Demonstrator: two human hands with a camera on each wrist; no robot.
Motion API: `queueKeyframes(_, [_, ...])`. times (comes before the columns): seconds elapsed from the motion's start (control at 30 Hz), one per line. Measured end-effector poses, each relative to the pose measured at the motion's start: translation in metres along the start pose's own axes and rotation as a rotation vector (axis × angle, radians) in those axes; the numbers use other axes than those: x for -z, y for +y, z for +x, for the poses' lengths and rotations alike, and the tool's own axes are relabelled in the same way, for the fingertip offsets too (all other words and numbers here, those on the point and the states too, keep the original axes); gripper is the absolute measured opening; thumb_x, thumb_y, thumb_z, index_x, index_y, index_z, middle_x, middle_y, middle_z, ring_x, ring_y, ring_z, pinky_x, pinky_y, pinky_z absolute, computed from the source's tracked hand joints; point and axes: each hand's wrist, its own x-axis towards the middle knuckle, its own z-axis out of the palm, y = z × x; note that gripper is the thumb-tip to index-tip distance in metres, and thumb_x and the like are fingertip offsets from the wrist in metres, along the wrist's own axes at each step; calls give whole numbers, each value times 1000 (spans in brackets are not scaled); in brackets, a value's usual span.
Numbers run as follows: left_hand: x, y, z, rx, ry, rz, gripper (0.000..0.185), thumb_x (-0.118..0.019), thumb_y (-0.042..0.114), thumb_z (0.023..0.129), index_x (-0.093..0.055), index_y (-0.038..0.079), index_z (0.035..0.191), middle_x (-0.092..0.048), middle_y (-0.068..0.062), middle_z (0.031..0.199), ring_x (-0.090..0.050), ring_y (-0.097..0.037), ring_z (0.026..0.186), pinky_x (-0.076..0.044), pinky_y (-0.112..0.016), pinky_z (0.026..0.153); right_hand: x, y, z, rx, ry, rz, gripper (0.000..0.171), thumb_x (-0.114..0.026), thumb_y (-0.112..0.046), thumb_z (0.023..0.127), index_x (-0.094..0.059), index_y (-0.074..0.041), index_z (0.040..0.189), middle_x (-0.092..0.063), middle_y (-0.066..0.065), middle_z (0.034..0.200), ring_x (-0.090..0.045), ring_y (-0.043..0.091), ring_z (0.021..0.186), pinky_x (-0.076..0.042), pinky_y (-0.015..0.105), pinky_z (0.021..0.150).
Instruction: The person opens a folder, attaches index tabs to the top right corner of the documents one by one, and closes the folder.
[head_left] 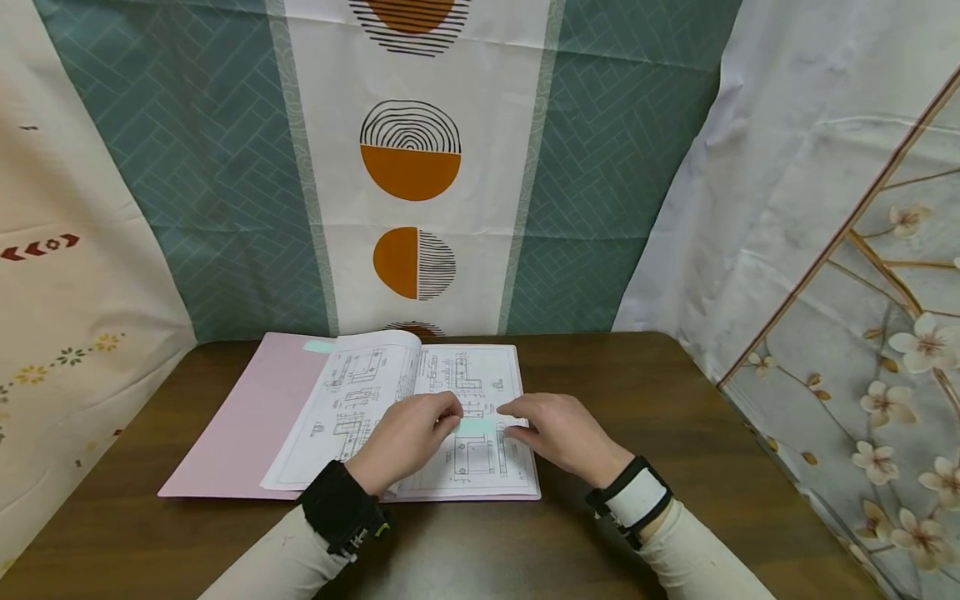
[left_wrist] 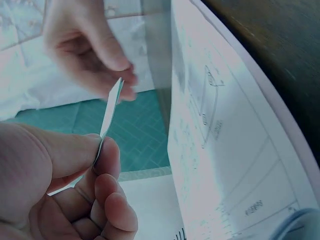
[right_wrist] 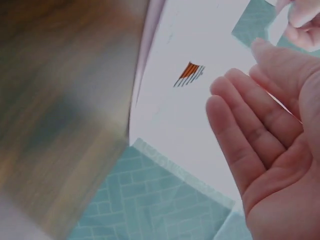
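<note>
A: Head camera first. What have the hands got?

B: An open booklet of drawings (head_left: 420,417) lies on a pink folder (head_left: 247,417) on the brown desk (head_left: 675,400). Above the booklet's right page, the left hand (head_left: 408,437) and right hand (head_left: 562,433) meet at a small pale green sticky slip (head_left: 477,426). Another green slip (head_left: 318,346) sits at the booklet's far left corner, on the folder.

A: Who is really holding the slip?

B: The left wrist camera settles that. The left hand (left_wrist: 55,185) pinches the sticky slip (left_wrist: 111,107) edge-on between thumb and forefinger, the other fingers (left_wrist: 117,210) curled beneath. The right hand (left_wrist: 90,50) is at the slip's top edge, but it is blurred, so I cannot say whether it touches or merely comes close. The booklet (left_wrist: 225,150) rises to the right of the slip.

A: And the right wrist camera?

B: The right hand (right_wrist: 270,145) shows a flat palm with straight, relaxed fingers, gripping nothing. Past the fingertips, in the top corner, a bit of the left hand (right_wrist: 300,20) shows; the slip itself I cannot make out there. The desk (right_wrist: 60,100) is a brown blur to the left.

A: How would you handle the slip well from here?

B: My judgement: keep the left pinch at one end so the sticky side stays free, steady the other end with a right fingertip, hold it level with the booklet's page edge, then lower it and smooth it from one end to the other so it does not crease.
</note>
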Motion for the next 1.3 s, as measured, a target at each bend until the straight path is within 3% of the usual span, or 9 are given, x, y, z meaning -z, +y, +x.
queueKeyframes(0.13, [-2,-3,2,1,1,-2,4,-78,9,104,-78,12,107,-70,7,90,-57,-15,78,-49,-37,76,-3,-6,6,55,39,15,41,-94,-22,91,-82,-13,129,-82,0,121,-78,16,106,-63,38,94])
queueKeyframes(0.33, [-4,-4,4,-41,10,4,4,-77,12,105,-79,10,108,-70,8,90,-58,-13,77,-49,-36,75,-8,-16,14,121,76,-6,41,-96,-20,89,-83,-11,126,-82,2,116,-79,16,101,-63,36,89])
queueKeyframes(0.73, [-5,-2,9,-21,40,-68,5,-78,13,105,-77,16,108,-69,10,90,-58,-13,78,-51,-36,74,-7,-19,20,113,99,-21,33,-95,-15,90,-85,-13,121,-83,0,108,-79,15,94,-64,34,85])
queueKeyframes(0.97, [-7,-3,6,9,75,-123,4,-76,10,106,-77,13,108,-73,4,96,-59,-13,80,-50,-36,78,-9,-19,19,113,66,5,42,-96,-24,90,-82,-13,128,-83,0,115,-78,15,98,-64,34,88])
queueKeyframes(1.1, [-8,-4,5,26,73,-166,3,-74,9,107,-76,11,109,-72,1,93,-58,-14,78,-48,-34,74,-11,-20,19,107,63,-14,39,-96,-20,90,-83,-12,126,-83,1,114,-78,16,97,-64,36,87])
queueKeyframes(1.3, [-9,-5,5,34,59,-144,7,-76,18,107,-74,13,112,-63,8,84,-56,-13,75,-46,-32,69,-11,-20,19,96,71,-39,34,-95,-19,91,-84,-14,123,-83,0,110,-78,14,95,-64,34,86])
